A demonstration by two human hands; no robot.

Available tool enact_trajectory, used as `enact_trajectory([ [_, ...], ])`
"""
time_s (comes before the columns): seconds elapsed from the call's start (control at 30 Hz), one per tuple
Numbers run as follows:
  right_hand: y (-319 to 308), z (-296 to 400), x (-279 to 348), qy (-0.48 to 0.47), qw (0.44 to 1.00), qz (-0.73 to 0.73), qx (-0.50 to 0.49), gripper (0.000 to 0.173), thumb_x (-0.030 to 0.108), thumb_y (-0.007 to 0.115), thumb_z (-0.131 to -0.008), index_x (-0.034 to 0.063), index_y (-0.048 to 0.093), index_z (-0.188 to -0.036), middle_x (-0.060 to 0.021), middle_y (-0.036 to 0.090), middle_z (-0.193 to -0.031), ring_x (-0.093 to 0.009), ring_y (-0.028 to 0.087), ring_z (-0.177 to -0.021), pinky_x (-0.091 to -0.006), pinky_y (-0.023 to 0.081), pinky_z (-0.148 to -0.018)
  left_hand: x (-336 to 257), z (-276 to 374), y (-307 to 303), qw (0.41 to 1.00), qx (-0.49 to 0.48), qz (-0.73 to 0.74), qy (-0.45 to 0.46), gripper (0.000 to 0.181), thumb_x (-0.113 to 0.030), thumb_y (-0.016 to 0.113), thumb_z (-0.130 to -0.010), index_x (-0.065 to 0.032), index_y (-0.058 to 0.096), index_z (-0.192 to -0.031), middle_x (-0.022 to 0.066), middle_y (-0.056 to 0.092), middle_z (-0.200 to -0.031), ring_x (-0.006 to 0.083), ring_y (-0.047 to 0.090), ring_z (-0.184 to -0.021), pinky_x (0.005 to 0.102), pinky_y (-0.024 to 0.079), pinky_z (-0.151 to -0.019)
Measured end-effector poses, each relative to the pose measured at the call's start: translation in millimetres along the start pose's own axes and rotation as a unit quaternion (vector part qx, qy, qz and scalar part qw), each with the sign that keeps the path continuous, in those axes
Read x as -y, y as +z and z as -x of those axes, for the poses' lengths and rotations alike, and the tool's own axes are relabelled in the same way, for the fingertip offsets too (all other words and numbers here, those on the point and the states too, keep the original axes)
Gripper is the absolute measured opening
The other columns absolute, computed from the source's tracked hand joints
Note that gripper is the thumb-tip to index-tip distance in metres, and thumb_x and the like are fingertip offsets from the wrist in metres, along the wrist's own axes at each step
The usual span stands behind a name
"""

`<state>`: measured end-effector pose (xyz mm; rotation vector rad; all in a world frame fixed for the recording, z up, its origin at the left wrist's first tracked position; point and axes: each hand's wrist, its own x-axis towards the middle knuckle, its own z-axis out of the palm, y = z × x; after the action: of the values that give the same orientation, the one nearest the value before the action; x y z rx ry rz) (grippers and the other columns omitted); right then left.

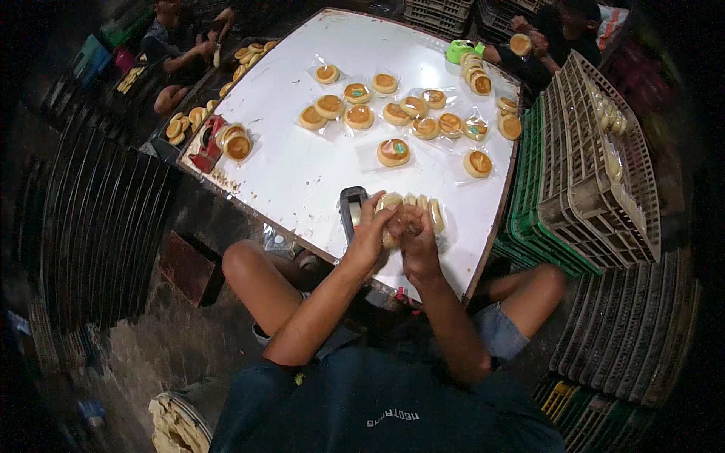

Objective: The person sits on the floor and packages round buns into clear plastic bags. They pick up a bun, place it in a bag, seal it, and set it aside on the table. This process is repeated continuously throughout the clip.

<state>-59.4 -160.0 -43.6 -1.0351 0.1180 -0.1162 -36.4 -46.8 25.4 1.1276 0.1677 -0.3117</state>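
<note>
At the near edge of the white table point(294, 124) my left hand point(368, 235) and my right hand point(420, 243) meet around a bagged bun point(390, 238). The fingers of both are curled at its clear plastic; my right hand is blurred and partly hides the bun. Just behind my right hand lies a clear bag of buns point(435, 215), standing on edge in a row. A black hand tool point(353, 198), perhaps a stapler, lies beside my left hand. Farther out, several flat round buns in clear bags point(393, 153) are spread over the tabletop, some bearing green labels.
A red tape dispenser point(208, 144) and stacked buns point(237, 146) sit at the left corner. Green and beige plastic crates point(583, 170) rise against the right edge. Two people work across the table, one holding a bun point(520, 44). Dark trays point(102, 221) are stacked at left.
</note>
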Motion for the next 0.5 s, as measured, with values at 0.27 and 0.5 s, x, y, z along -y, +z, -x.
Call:
enact_trajectory([
  [0.27,-37,-13,-93,0.155,0.962,0.224,-0.016,0.027,0.031,0.072,-0.089,0.0054,0.066,-0.083,-0.0024,0.061,-0.069,-0.013,0.057,-0.065,-0.0263,0.046,-0.063,-20,-19,-31,0.994,-0.072,0.077,0.033,0.036,-0.024,0.058,-0.095,-0.0037,0.051,-0.123,0.0102,0.058,-0.104,0.0192,0.061,-0.096,0.0336,0.052,-0.084],
  [0.5,10,34,-25,0.031,0.9,0.413,0.136,0.028,0.028,0.066,-0.088,0.0032,0.068,-0.076,-0.0111,0.06,-0.069,-0.028,0.06,-0.066,-0.04,0.046,-0.062,-35,-11,-49,0.993,-0.03,0.117,-0.004,0.037,-0.021,0.058,-0.097,0.0024,0.051,-0.124,0.0148,0.062,-0.114,0.0247,0.064,-0.105,0.0375,0.054,-0.09],
])
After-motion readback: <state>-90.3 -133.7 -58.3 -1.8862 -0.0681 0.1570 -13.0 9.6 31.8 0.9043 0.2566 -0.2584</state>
